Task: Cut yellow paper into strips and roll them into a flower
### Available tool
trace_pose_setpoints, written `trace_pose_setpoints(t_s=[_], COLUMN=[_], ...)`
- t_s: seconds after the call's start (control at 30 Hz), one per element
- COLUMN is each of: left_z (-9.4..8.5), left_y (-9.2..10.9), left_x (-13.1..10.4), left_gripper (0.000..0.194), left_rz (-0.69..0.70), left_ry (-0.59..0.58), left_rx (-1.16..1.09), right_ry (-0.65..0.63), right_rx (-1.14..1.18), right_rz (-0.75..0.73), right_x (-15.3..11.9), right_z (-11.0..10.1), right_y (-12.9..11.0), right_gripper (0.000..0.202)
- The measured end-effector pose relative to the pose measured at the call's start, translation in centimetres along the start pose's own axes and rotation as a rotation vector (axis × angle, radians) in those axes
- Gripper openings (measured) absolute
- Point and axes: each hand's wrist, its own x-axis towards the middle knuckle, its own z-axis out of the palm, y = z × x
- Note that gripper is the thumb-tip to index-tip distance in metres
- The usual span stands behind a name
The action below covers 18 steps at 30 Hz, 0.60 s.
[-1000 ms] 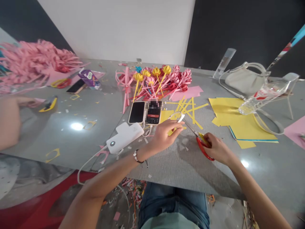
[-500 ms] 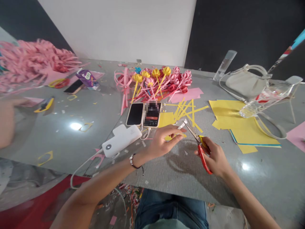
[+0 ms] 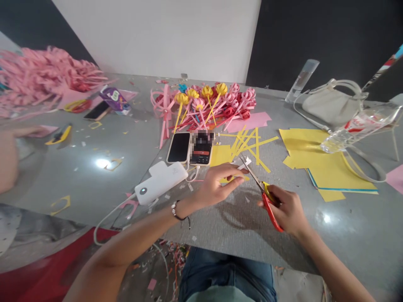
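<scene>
Between the fingertips of my left hand (image 3: 218, 182), a small white strip (image 3: 243, 165) is pinched. My right hand (image 3: 289, 212) grips scissors (image 3: 270, 207) with red and yellow handles, fingers wrapped round them. The blades (image 3: 253, 174) point up and to the left and cross the white strip near its far end, close to my left fingers. I cannot tell how far apart the blades are. Just beyond my hands lie loose yellow paper strips (image 3: 248, 144) and a yellow paper piece (image 3: 221, 155).
Paper flowers (image 3: 201, 102) lie behind two phones (image 3: 178, 148). A power bank (image 3: 161, 183) with a cable sits left. Yellow sheets (image 3: 302, 155), a plastic bottle (image 3: 355, 130) and a white handbag (image 3: 330, 105) are right. Another person's arm (image 3: 8, 161) shows at far left, near a cutter (image 3: 59, 136).
The scissor blades have moved across the white strip, their tips now past it to the left. My left hand keeps its pinch. The whole view has shifted slightly.
</scene>
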Motion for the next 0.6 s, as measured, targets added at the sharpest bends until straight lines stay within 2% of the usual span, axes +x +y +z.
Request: trace_pose_setpoints(t_s=[0.2,0.6], left_z=[-0.1,-0.2], left_y=[-0.2,-1.4], left_x=[0.0,-0.2], left_gripper=[0.012,0.017], left_rz=[-0.032,-0.109], left_ry=[-0.008,-0.049], left_rx=[0.014,0.013], right_ry=[0.028,0.05], right_rx=[-0.05,-0.122], right_rz=[-0.018,0.011], right_x=[0.0,-0.1], right_z=[-0.1,-0.4], right_y=[0.0,0.0], right_gripper=[0.044,0.038])
